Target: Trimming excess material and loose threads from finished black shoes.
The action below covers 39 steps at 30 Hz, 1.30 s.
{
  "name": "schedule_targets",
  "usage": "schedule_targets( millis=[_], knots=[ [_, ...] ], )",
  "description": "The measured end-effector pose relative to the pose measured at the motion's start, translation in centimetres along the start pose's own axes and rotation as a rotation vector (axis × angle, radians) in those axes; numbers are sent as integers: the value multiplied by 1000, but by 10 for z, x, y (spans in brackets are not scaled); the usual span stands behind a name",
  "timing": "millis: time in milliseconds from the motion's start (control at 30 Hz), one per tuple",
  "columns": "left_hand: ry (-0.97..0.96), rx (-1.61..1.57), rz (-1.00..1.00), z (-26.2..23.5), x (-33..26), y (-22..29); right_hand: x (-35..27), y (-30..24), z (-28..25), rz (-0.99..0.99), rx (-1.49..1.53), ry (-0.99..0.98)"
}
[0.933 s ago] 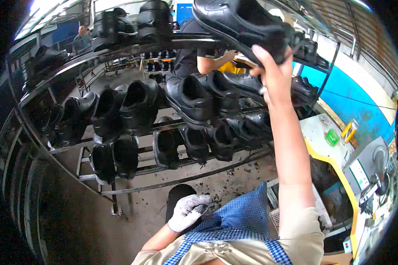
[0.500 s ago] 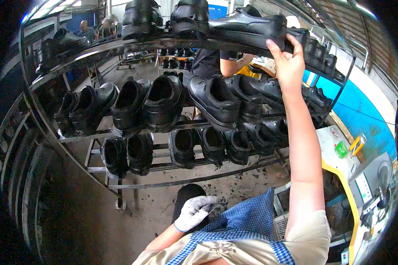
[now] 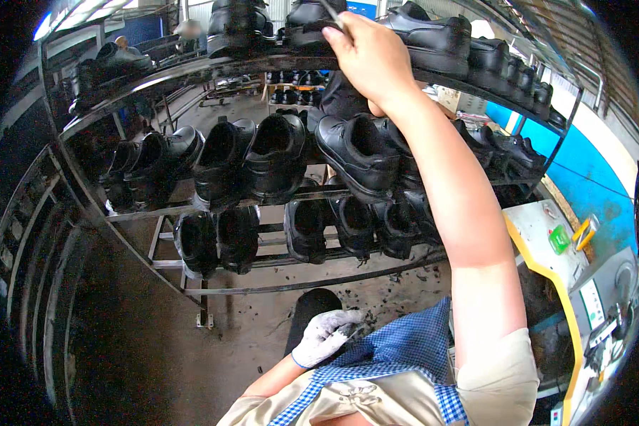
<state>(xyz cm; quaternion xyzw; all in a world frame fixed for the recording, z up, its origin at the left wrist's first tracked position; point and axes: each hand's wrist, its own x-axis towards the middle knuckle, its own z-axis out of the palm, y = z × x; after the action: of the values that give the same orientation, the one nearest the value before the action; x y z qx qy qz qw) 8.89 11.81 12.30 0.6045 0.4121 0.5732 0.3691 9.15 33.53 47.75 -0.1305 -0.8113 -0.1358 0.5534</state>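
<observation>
My bare right hand [image 3: 378,60] reaches up to the top shelf, its fingers closed around a thin grey stick-like thing [image 3: 329,8] that sticks out past the thumb. Just behind the fingers stands a black shoe [image 3: 311,37], partly covered by the hand. Right of the hand, another black shoe [image 3: 433,37] rests on the same shelf. My left hand [image 3: 326,336], in a whitish work glove, is low by my lap, beside the blue checked apron [image 3: 397,349]. Its fingers are curled; what they hold, if anything, I cannot make out.
A black metal rack [image 3: 263,290] carries several black shoes [image 3: 277,153] on its tiers. At the right stands a workbench [image 3: 536,227] with a yellow edge, a green item [image 3: 559,240] and a machine [image 3: 607,291]. Dark scraps litter the floor. People are visible beyond the rack.
My right hand has let go of the shoe at the right of the top shelf and moved left along it. The left hand stays low, nearly still. The view has shifted slightly.
</observation>
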Motion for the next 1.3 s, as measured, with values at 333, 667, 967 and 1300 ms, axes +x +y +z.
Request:
schedule_targets(
  millis=[333,667,967,1300],
  knots=[
    [92,-471,-19,-2,10,5,-133,9,-111,683,975,418],
    [373,-938,216,-5,44,42,-382,-3,-137,1229,1112,39],
    [637,-18,185,2,56,8,-489,-24,-138,1298,844,-212],
    [416,-452,145,20,58,20,-529,-37,-128,1558,862,238]
  ],
)
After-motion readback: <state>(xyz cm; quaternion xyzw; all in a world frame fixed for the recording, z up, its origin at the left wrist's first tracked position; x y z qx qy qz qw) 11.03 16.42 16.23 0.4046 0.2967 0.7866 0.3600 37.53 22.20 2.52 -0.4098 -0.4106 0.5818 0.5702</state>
